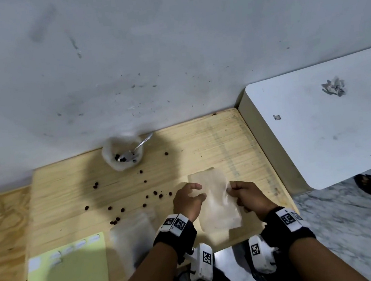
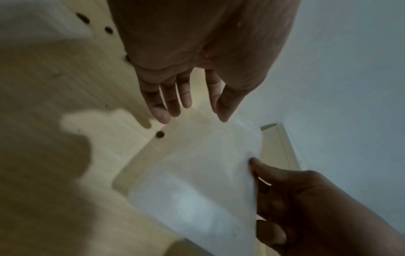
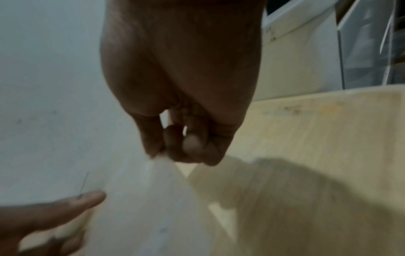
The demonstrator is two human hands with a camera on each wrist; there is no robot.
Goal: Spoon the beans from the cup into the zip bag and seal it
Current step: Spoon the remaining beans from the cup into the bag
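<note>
A yellow sheet [image 1: 67, 274] lies at the table's [image 1: 204, 147] near left corner, a second clear bag [image 1: 133, 240] just beside it. The cup [image 1: 123, 156], spoon [image 1: 143, 140] inside, stands at the far edge; loose beans [image 1: 118, 212] scatter across the middle. The left hand [image 1: 187, 202] hangs with fingers [image 2: 163, 110] released, beside the zip bag [image 1: 215, 203] near the near right edge. The right hand [image 1: 248, 194] pinches the bag's right edge between thumb and fingertips [image 3: 153, 149]

A scuffed grey wall [image 1: 167, 37] backs a wooden table [image 1: 203, 142], beside what looks like marble floor [image 1: 353, 224].
</note>
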